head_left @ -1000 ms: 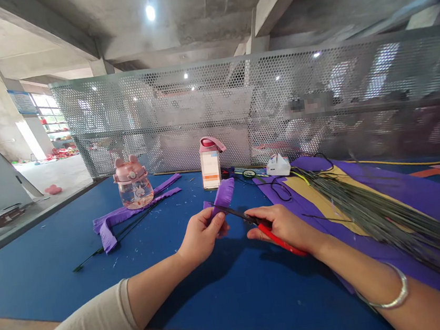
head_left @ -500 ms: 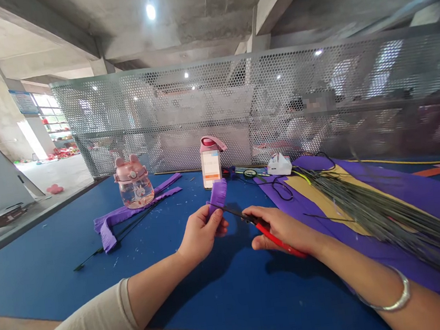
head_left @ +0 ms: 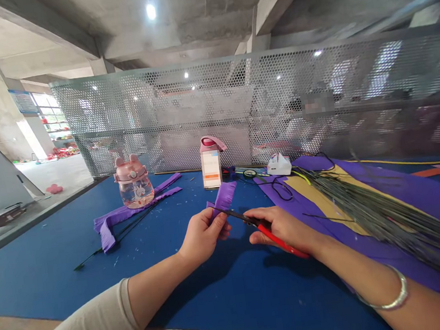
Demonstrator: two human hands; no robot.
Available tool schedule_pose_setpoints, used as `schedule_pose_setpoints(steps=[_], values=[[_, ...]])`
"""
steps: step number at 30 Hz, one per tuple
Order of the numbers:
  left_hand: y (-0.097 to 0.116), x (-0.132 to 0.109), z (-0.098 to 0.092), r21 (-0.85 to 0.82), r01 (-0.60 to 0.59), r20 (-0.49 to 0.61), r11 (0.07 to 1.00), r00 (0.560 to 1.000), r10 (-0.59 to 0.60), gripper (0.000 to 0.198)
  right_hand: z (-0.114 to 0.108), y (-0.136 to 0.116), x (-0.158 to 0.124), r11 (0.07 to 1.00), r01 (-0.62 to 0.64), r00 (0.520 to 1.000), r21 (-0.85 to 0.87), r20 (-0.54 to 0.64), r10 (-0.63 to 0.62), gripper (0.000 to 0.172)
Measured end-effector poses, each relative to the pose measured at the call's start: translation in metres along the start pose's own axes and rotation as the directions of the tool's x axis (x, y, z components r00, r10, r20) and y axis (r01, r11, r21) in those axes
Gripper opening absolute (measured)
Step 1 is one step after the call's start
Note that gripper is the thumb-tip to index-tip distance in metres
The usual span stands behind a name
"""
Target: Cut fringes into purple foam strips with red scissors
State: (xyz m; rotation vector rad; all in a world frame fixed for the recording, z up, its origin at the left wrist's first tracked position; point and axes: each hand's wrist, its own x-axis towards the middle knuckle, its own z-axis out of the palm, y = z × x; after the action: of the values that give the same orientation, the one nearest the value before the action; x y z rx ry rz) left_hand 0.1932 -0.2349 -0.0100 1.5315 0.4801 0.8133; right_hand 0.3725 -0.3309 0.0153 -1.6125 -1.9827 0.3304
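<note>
Now the fringed purple strip (head_left: 225,196) is pinched by the left hand (head_left: 201,235) above the blue table (head_left: 236,306), the right hand (head_left: 281,227) grips red-handled scissors (head_left: 271,234) across it, and a bunny-eared bottle (head_left: 134,188) sits near the far left corner.

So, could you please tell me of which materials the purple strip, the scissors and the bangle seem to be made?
Purple strip: probably matte crepe paper, given its fine creases and ragged edge; thin cloth is possible.
Scissors: dark blades, likely metal, being thin and straight; smooth, evenly red handles, perhaps plastic or a coating.
Bangle: apparently polished metal, from its silvery, bright highlights.
</note>
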Motion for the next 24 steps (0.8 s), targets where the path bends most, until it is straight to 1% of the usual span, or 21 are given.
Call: schedule_pose_setpoints(steps=[8, 19, 24], values=[[0.0007, 0.0001, 0.0001, -0.026, 0.003, 0.003, 1.000, 1.000, -0.003, 0.033, 0.0004, -0.0001, -0.0003, 1.000, 0.001, 1.000, 0.021, -0.010, -0.001, 0.036], [-0.0004, 0.0000, 0.0002, -0.017, 0.023, 0.007, 1.000, 1.000, -0.023, 0.034, -0.0019, 0.0015, -0.0003, 0.998, -0.031, 0.999, 0.046, 0.021, 0.030, 0.031], [0.0032, -0.0003, -0.0030, 0.004, 0.076, 0.076, 0.997, 0.994, -0.076, 0.039, -0.0036, 0.0039, -0.0010, 0.997, -0.054, 0.998, 0.048, 0.029, 0.052, 0.035]])
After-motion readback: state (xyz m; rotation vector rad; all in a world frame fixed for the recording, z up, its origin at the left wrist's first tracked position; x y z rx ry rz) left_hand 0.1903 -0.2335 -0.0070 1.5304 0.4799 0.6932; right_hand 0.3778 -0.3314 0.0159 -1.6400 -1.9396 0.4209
